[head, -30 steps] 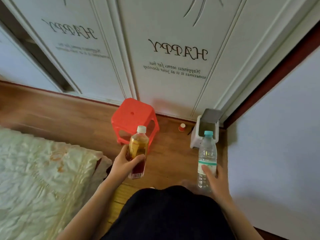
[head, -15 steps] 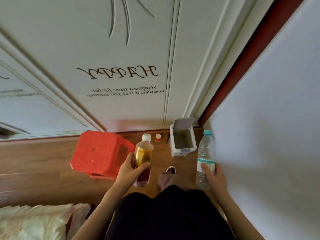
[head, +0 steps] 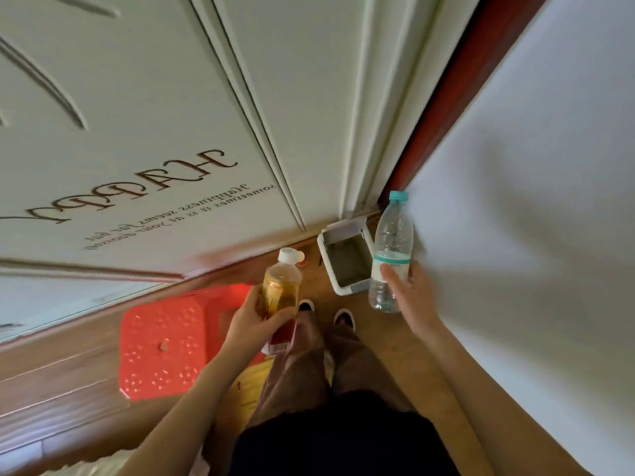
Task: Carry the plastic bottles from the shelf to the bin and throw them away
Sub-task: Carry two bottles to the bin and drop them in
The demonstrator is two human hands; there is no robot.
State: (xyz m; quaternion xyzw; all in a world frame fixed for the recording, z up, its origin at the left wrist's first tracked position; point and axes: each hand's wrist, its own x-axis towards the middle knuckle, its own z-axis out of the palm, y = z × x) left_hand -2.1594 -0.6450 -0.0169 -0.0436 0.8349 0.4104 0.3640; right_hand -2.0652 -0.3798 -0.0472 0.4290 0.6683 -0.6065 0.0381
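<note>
My left hand (head: 256, 321) grips an amber tea bottle (head: 281, 290) with a white cap and a red label, held upright above the floor. My right hand (head: 409, 292) holds a clear water bottle (head: 391, 245) with a teal cap, upright, its lower part overlapping the right rim of the bin. The small white bin (head: 345, 290) stands on the wooden floor in the corner by the wall, its lid flipped up and its inside showing. Both bottles hover just in front of and beside the bin.
A red plastic stool (head: 161, 348) stands on the floor to the left of my legs. White wardrobe doors (head: 171, 115) fill the far side. A white wall (head: 532, 235) runs along the right. A small red-capped item (head: 302, 259) lies near the bin. My shoes (head: 343, 317) point at the bin.
I have stepped closer to the corner; the bin now lies right before my feet. Both hands have carried their bottles forward, the water bottle reaching the bin's right rim.
</note>
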